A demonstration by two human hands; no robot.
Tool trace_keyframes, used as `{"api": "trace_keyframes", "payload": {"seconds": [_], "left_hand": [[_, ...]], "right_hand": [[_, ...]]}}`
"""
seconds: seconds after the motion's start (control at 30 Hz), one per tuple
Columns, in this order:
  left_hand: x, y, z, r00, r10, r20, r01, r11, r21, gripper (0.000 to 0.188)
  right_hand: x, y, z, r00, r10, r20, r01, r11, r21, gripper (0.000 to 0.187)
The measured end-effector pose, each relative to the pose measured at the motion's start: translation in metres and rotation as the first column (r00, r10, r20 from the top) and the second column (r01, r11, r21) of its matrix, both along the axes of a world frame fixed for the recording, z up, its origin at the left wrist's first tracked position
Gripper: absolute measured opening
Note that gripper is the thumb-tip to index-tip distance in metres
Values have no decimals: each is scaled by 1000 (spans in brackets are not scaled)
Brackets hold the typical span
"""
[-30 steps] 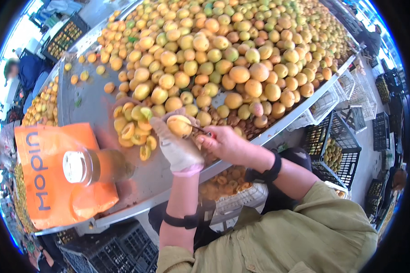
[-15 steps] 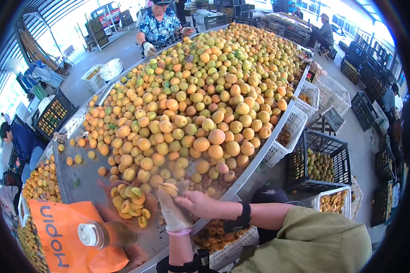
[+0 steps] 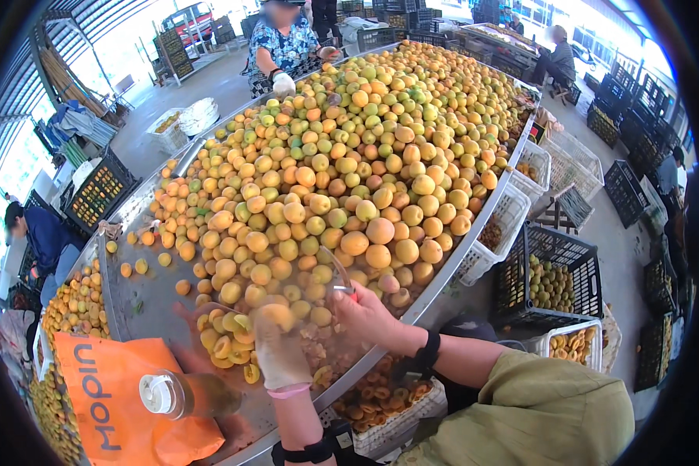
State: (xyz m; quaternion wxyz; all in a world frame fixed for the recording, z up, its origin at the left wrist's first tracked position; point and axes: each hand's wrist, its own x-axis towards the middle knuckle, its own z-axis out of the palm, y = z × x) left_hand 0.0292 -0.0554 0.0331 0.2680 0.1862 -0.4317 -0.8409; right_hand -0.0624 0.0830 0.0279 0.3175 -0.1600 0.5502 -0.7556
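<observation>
Orange bag point(image 3: 109, 404): soft, flat-lying package with white lettering, at the lower left corner of the tabletop point(image 3: 144, 299), just beside the pile of cut fruit halves. Plastic bottle point(image 3: 182, 394): clear with a white screw cap, lying on its side on top of the orange bag, cap pointing left. Small red-and-dark package or label point(image 3: 537, 132): on the tabletop's far right rim; too small to make out further.

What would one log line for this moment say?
left hand: gloved, holding an apricot | right hand: gripping a small knife | ahead: apricot heap on metal table
</observation>
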Motion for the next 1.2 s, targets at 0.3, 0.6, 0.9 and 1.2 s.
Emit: {"api": "trace_keyframes", "payload": {"seconds": [0.3, 0.6, 0.9, 1.2], "left_hand": [[-9, 44, 12, 998, -38, -42, 50, 952, 302, 39], [4, 10, 27, 924, 356, 138, -298, 898, -323, 57], [9, 4, 25, 941, 329, 85, -291, 910, -294, 60], [17, -15, 19, 962, 250, -109, -271, 842, -466, 64]], "right_hand": [[15, -8, 3, 786, 20, -618, 146, 965, 216, 39], [9, 2, 5, 856, 290, -429, -211, 951, 225, 39], [-1, 4, 13, 690, 484, -539, -274, 863, 425, 50], [-8, 14, 11, 729, 420, -540, -308, 907, 288, 44]]}}
